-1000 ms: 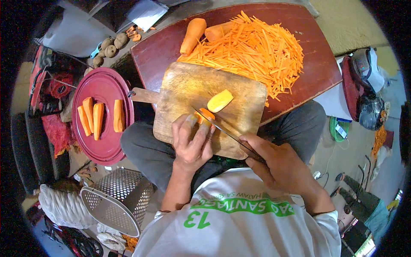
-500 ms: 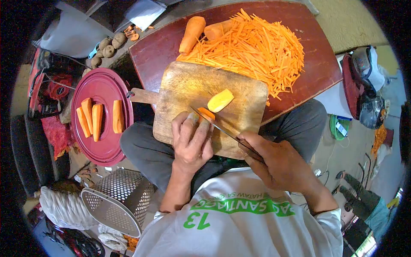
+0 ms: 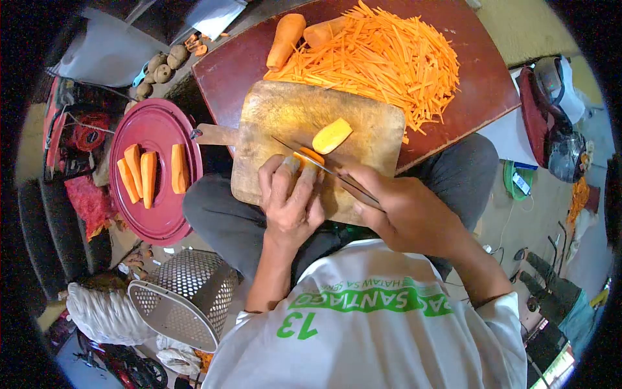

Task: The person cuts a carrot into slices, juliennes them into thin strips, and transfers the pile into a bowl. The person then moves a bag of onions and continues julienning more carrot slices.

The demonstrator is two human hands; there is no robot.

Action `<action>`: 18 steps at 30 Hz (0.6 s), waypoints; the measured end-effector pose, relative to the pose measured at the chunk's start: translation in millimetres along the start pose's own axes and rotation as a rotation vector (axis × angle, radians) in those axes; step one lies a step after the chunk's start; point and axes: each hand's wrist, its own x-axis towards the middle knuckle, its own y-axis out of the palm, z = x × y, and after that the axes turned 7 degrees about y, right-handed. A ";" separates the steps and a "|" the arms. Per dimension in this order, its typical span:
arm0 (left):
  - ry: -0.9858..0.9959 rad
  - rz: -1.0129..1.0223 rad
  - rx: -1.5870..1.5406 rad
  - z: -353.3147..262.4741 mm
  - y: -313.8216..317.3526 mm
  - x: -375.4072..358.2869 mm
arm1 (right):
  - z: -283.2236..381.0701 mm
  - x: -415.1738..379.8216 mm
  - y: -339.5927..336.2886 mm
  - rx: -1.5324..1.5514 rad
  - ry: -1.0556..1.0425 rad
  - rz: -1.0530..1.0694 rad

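Under both hands lies a wooden cutting board, its handle pointing left. My left hand is closed over a carrot piece, holding it down on the board with bent fingers. In my right hand is a knife; its blade lies across the carrot piece, right by the left fingertips. A paler yellow-orange carrot slab rests on the board just beyond the blade. Past the board's far edge, a big heap of carrot sticks covers part of the dark red table.
Whole carrots lie beside the heap. To the left, a round red lid holds several cut carrot lengths. A perforated basket stands on the floor at lower left. Brown roundish tubers sit beyond the lid.
The knife has swung to a flatter angle across the carrot piece, and my right hand has shifted slightly up and left. My left hand keeps its hold. The whole view has shifted slightly.
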 end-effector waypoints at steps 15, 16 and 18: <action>-0.007 -0.067 0.024 -5.2 6.2 -9.0 | -26.2 30.0 36.4 -0.152 0.071 0.009; -0.018 -0.067 0.029 -7.3 5.1 -9.4 | -23.7 28.0 36.1 -0.139 0.066 0.004; -0.024 -0.083 0.014 -6.3 4.3 -8.6 | -21.3 26.8 33.6 -0.098 0.045 -0.018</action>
